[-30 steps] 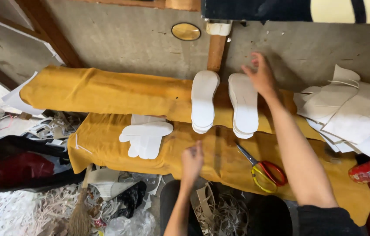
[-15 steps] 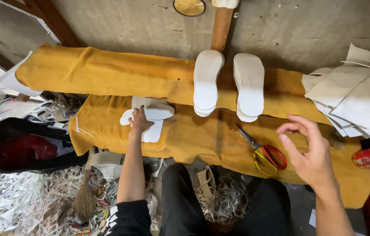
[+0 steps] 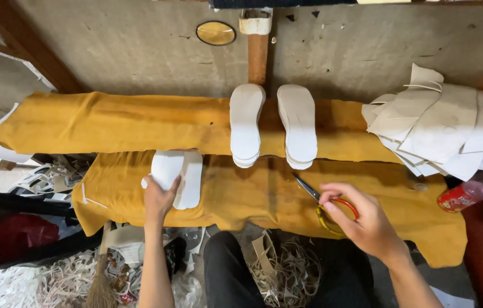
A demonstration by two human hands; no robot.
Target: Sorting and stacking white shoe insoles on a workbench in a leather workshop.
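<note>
Scissors with red and yellow handles [image 3: 326, 205] lie on the yellow cloth-covered desk [image 3: 253, 194]; my right hand [image 3: 361, 219] closes on their loops. My left hand [image 3: 160, 197] pinches the white foam insole stack [image 3: 176, 174]; a loose grip could scatter it.

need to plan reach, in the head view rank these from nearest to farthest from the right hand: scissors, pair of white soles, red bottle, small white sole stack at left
1. Red- and yellow-handled scissors, under the right hand.
2. Red plastic bottle, off to the right edge.
3. Pair of white foam shoe soles, up on the yellow cloth.
4. Small white sole stack, far left under the left hand.

2 and 3 are close to call.
</note>
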